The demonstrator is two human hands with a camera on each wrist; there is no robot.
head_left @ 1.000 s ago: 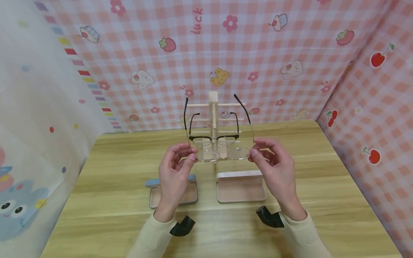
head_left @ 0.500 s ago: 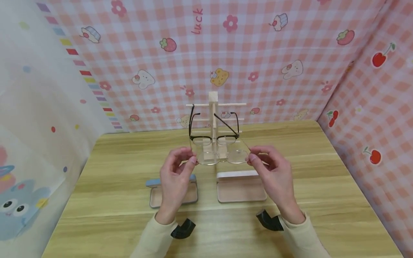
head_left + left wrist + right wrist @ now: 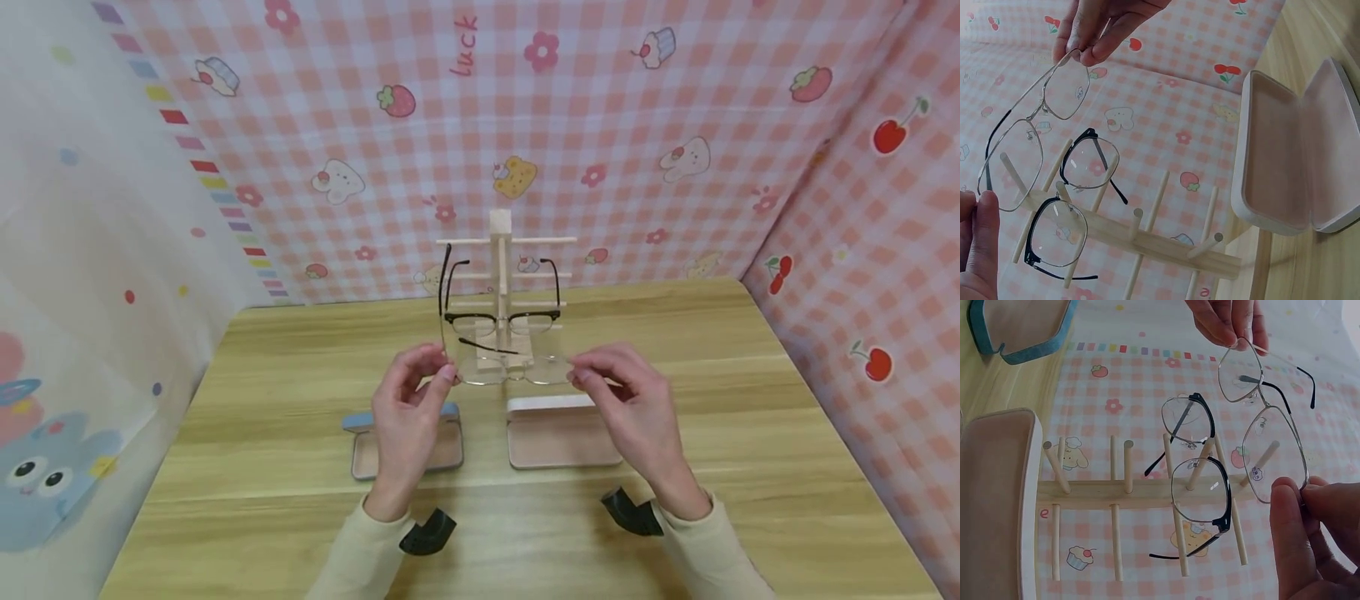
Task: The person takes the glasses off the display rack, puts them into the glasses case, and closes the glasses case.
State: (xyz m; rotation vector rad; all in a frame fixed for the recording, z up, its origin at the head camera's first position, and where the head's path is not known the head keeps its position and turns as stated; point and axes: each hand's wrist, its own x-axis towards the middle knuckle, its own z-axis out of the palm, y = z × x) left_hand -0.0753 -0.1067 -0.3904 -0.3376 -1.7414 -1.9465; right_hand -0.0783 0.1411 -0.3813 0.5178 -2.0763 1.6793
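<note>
Wire-framed eyeglasses point(image 3: 483, 382) are held up in front of the wooden rack, lenses side by side. My left hand point(image 3: 408, 408) pinches their left end between thumb and fingers. The right hand point(image 3: 633, 417) pinches the other end at the hinge. The left temple points away from me, its black tip raised; the right temple lies folded across behind the lenses point(image 3: 1275, 456). Behind them, black-browed eyeglasses point(image 3: 534, 319) rest on the wooden display rack point(image 3: 500, 267), both temples extended.
An open blue glasses case point(image 3: 447, 450) lies on the table point(image 3: 262, 400), partly hidden behind my left hand. An open white glasses case point(image 3: 564, 446) lies near my right hand. Checked cloth point(image 3: 420, 150) covers the back wall.
The right temple of the wire eyeglasses has swung inward from extended to folded across the lenses. My right hand has shifted slightly left; the left hand has barely moved.
</note>
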